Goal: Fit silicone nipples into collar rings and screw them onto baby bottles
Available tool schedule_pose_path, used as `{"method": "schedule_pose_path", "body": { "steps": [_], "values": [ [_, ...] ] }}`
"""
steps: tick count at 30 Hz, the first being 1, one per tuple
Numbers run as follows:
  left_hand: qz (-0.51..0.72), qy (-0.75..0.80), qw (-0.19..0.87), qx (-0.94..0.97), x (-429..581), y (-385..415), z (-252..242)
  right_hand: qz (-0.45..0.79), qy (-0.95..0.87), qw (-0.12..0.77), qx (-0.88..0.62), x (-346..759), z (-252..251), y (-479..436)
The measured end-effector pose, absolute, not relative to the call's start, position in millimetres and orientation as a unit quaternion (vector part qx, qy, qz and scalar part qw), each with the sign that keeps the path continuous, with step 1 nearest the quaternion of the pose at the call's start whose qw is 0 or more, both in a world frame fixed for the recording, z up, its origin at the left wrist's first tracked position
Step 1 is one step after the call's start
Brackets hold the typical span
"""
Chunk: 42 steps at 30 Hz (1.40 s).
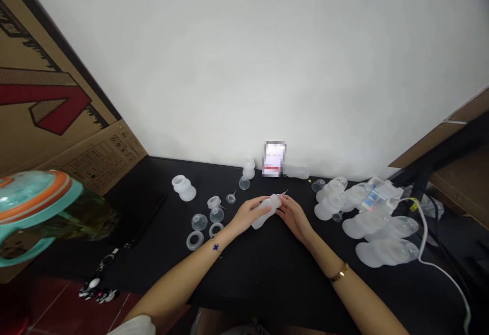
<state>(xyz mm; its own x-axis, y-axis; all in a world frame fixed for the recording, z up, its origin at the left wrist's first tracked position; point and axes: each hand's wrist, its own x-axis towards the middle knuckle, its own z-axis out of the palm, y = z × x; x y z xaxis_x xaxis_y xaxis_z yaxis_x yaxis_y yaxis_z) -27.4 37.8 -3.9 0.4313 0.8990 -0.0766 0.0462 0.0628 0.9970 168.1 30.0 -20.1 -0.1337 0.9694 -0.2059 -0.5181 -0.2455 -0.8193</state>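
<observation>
My left hand (247, 212) grips the body of a frosted plastic baby bottle (264, 212), which lies tilted across the black table (267, 274). My right hand (293, 216) is at the bottle's neck end, fingers against it. A thin pointed tip (284, 192) sticks out there, and I cannot tell what it belongs to. Left of my hands lie clear plastic rings (194, 240), clear cups (199, 222) and a small clear valve (231, 198). A frosted bottle body (184, 188) lies further left.
Several frosted bottles (385, 252) are heaped at the right, with a printed packet (376, 195) and a white cable (431, 253) beside them. A pixelated card (274, 159) stands against the white wall. Cardboard (49, 85) and a teal-and-orange tub (34, 207) are at the left.
</observation>
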Motion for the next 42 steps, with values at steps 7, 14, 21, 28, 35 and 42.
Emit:
{"method": "schedule_pose_path", "body": {
  "steps": [7, 14, 21, 28, 35, 42],
  "values": [
    [0.359, 0.396, 0.608, 0.587, -27.4, 38.9, -4.9, 0.692, -0.302, 0.529, -0.388, 169.9, -22.2, 31.7],
    [0.356, 0.396, 0.615, 0.581, -27.4, 38.1, -2.4, 0.694, -0.308, 0.532, -0.374, 170.9, -22.5, 31.6],
    [0.352, 0.403, 0.615, 0.580, -28.3, 36.1, 1.2, 0.688, -0.304, 0.539, -0.378, 168.9, -19.3, 29.8],
    [0.353, 0.403, 0.610, 0.584, -28.3, 37.1, -2.5, 0.689, -0.299, 0.537, -0.384, 168.3, -16.9, 29.3],
    [0.352, 0.405, 0.611, 0.582, -28.1, 35.7, 0.3, 0.682, -0.303, 0.536, -0.396, 168.3, -19.2, 30.4],
    [0.344, 0.413, 0.608, 0.584, -27.1, 37.9, -5.4, 0.689, -0.297, 0.531, -0.394, 169.0, -19.8, 31.5]
  ]
}}
